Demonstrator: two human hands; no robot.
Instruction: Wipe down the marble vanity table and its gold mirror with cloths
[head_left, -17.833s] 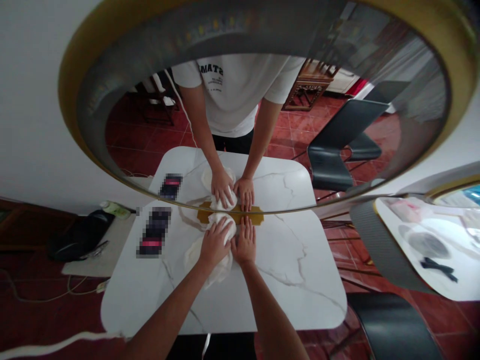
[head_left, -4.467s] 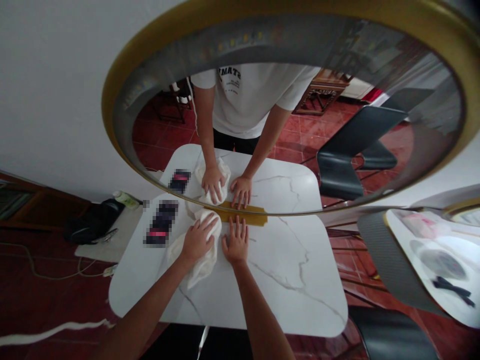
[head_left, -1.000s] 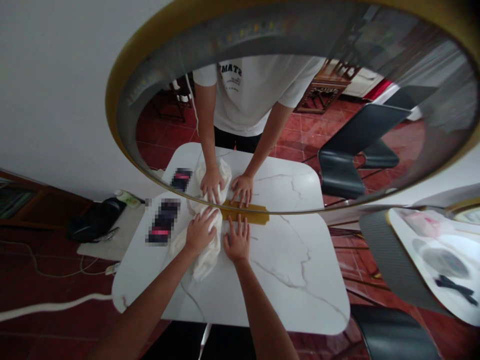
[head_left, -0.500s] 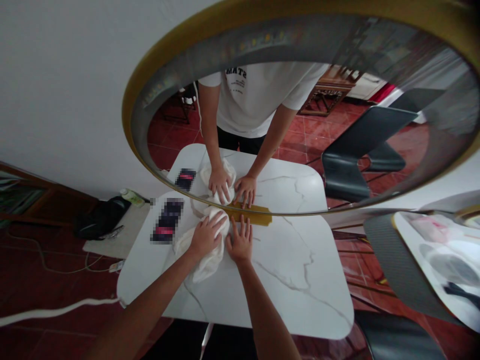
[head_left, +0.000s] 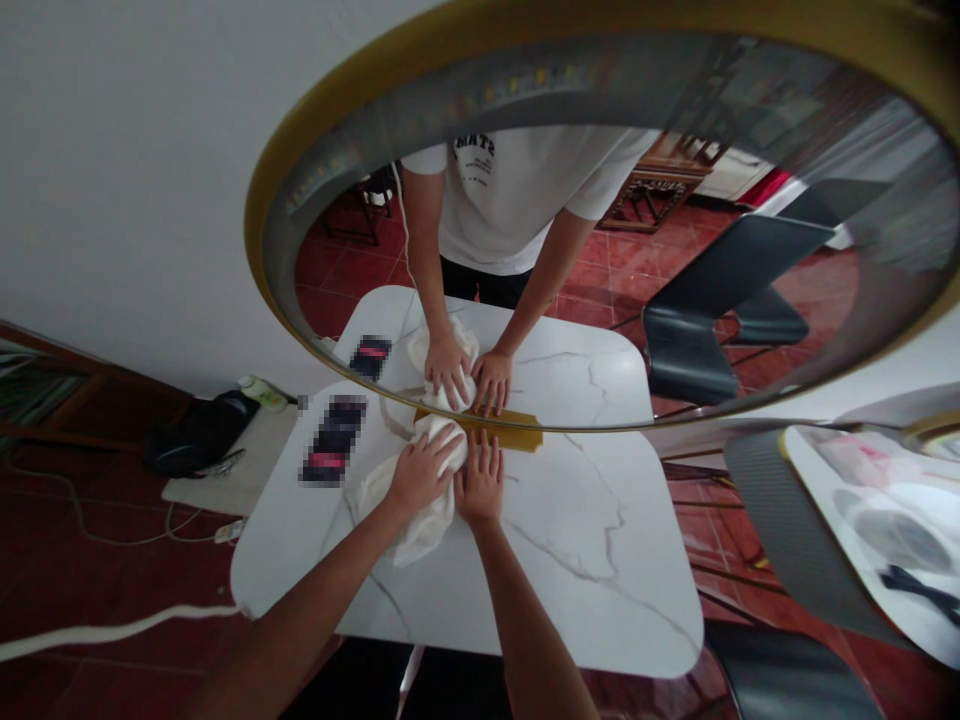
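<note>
A crumpled white cloth (head_left: pixel 420 527) lies on the white marble-patterned table (head_left: pixel 577 610). My left hand (head_left: pixel 421 470) presses down on its upper part, the fingers bent over the fabric. Close beside it, my right hand (head_left: pixel 480 482) rests flat with fingers stretched forward, and its fingertips reach the gold base (head_left: pixel 517 432) of the mirror (head_left: pixel 259 200). That hand holds nothing, and its thumb side is near the cloth's edge. Both hands and the cloth also show in the mirror.
A pixelated dark object (head_left: pixel 334 440) lies at the table's left. A black bag (head_left: pixel 199 435) and a bottle (head_left: pixel 262 393) are beyond the left edge. Black chair (head_left: pixel 787 665) stands at right, near another table (head_left: pixel 825 480) with items on it. A white cable (head_left: pixel 112 632) runs at left.
My left hand has shifted slightly to the right, taking the top of the cloth with it toward my right hand. My right hand stays in place, its fingers a little closer together.
</note>
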